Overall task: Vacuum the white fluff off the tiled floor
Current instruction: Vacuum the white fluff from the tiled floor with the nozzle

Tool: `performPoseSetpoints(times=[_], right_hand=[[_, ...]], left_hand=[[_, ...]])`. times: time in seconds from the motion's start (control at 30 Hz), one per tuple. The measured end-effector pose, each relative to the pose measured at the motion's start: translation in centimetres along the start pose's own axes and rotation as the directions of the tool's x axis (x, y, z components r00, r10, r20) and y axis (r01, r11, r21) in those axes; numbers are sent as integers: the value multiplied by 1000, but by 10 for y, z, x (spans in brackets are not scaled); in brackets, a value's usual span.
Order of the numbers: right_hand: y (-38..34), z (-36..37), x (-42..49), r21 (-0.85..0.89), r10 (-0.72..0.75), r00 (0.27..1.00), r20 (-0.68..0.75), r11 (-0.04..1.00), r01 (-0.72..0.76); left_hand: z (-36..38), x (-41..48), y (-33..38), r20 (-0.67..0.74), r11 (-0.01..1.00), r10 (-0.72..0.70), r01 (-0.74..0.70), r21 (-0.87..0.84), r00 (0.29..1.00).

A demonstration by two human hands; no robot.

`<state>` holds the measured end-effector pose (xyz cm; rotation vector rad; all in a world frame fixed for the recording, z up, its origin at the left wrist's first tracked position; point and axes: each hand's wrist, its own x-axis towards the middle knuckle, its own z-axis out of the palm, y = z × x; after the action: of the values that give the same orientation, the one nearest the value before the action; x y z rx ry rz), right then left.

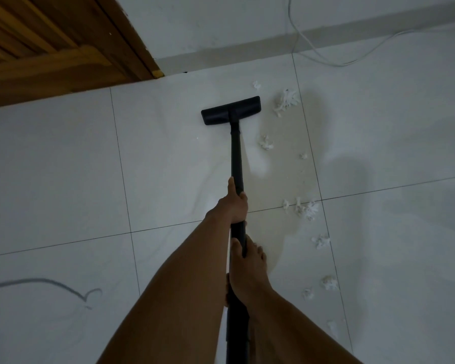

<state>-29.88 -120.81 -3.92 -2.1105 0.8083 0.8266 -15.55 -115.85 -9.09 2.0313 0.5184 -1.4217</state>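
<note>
A black vacuum floor head (231, 110) lies flat on the white tiled floor (63, 166), joined to a black tube (236, 153) that runs back toward me. My left hand (233, 204) grips the tube halfway along. Closer to me, my right hand (247, 266) grips the same tube. White fluff lies to the right of the tube: a large clump (286, 101) just right of the head, a smaller tuft (266, 143), a cluster (305, 208) on the tile joint, and several bits (329, 282) trailing toward the lower right.
A wooden door (50, 43) stands at the upper left, its bottom edge meeting the floor. The wall and grey skirting (221, 56) run behind the head. A white cable (326, 61) loops at the upper right. A grey cord (50, 283) lies at the lower left.
</note>
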Motion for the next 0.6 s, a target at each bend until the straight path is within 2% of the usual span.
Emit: performPoseSetpoints(times=[0.13,0.37,0.5,0.6], right_hand=[[1,1,9,141,3,1000,14,990,-5],[-22,-1,22,144,113,993,25,983,-115],[-49,-21,13,172,154,973,172,968,-184],[-67,-42,8,222,93,967,236,964,-146]], left_hand=[[-2,6,8,-18,1000,0,0,8,1000],[-23,8,25,-37,998,25,-23,53,999],[-30,12,29,-42,998,34,-32,47,999],[-33,17,31,-33,999,30,-30,11,999]])
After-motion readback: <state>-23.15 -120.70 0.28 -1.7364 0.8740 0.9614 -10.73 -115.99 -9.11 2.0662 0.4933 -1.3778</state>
